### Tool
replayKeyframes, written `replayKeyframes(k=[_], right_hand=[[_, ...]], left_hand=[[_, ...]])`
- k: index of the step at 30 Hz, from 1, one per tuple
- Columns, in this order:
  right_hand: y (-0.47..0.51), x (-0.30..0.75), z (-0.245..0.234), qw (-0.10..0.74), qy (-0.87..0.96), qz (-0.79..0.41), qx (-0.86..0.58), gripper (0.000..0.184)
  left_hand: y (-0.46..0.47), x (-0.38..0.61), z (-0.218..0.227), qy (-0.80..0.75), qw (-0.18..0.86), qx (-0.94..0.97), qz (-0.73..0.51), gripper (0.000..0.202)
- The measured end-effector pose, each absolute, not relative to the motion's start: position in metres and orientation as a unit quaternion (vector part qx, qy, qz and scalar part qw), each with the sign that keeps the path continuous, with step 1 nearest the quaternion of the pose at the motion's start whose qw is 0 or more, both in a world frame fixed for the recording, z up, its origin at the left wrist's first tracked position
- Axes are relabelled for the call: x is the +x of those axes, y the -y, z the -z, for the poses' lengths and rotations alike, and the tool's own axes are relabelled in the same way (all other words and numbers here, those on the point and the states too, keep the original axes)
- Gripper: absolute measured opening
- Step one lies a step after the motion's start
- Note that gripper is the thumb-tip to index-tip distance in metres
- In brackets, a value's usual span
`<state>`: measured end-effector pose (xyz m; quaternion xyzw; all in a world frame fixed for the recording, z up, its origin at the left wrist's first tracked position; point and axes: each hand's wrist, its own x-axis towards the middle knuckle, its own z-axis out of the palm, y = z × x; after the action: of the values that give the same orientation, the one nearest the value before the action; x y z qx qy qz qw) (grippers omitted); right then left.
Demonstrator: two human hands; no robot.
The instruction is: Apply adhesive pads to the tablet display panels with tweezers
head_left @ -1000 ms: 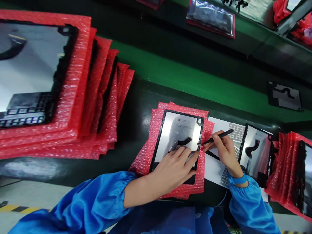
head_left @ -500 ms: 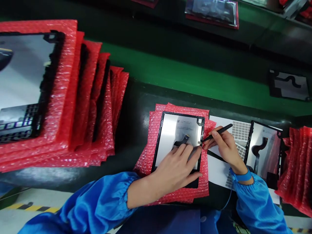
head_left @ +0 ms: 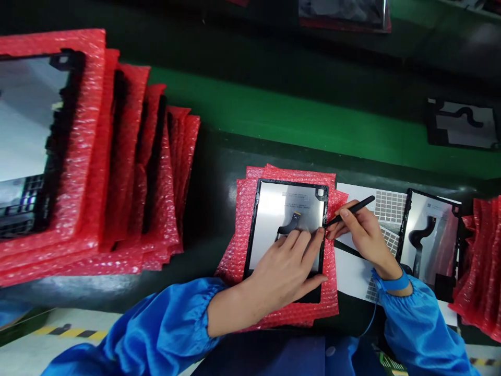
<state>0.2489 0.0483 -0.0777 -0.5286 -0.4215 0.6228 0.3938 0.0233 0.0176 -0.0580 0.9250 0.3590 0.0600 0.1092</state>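
A tablet-sized screen panel (head_left: 270, 219), silver-backed with a black frame, lies on red bubble-wrap bags (head_left: 245, 214). Across its lower part rests my left hand (head_left: 282, 266), open, fingers stretched over the surface and the index fingertip at the right edge. Between the fingers of my right hand (head_left: 362, 230) is a pair of black tweezers (head_left: 354, 208), tips touching the panel's right edge by that fingertip. What the tips hold, if anything, is too small to make out. A black flex cable (head_left: 288, 225) curls up from the panel, partly hidden by my left hand.
Tall stacks of red bubble-wrap bags with panels (head_left: 129, 156) stand at left. To the right lie white sheets of small grey stickers (head_left: 387, 206), another panel (head_left: 426, 240) and more red bags (head_left: 481, 266). A further panel (head_left: 464, 125) sits on the dark surface beyond the green strip.
The view has shifted slightly. My left index fingertip now sits at the panel's edge, over the spot where a small light tab showed. The tweezers stay at that edge.
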Motion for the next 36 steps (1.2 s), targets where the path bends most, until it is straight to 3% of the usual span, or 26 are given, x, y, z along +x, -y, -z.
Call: replayKeyframes(k=[5,11,17,24,36], right_hand=[[-0.05,0.249,0.074,0.411,0.417,-0.616,-0.526,0.034],[-0.011,0.279,0.045,0.505,0.421,-0.476,-0.584,0.024],[0.083,0.317,0.056,0.454,0.412,-0.417,-0.671,0.018],[0.122,0.326,0.084,0.416,0.388,-0.404,-0.716,0.025],[0.104,0.319,0.081,0.433,0.378,-0.378,-0.726,0.031]], left_hand=[[-0.018,0.025,0.057,-0.369,0.123,0.919,-0.055,0.087],[-0.024,0.022,0.054,-0.37,0.15,0.913,-0.082,0.082],[0.003,0.036,0.047,-0.268,0.128,0.947,-0.124,0.061],[0.037,0.053,0.065,-0.154,0.11,0.979,-0.071,0.08],[0.039,0.051,0.073,-0.162,0.11,0.98,-0.044,0.075]])
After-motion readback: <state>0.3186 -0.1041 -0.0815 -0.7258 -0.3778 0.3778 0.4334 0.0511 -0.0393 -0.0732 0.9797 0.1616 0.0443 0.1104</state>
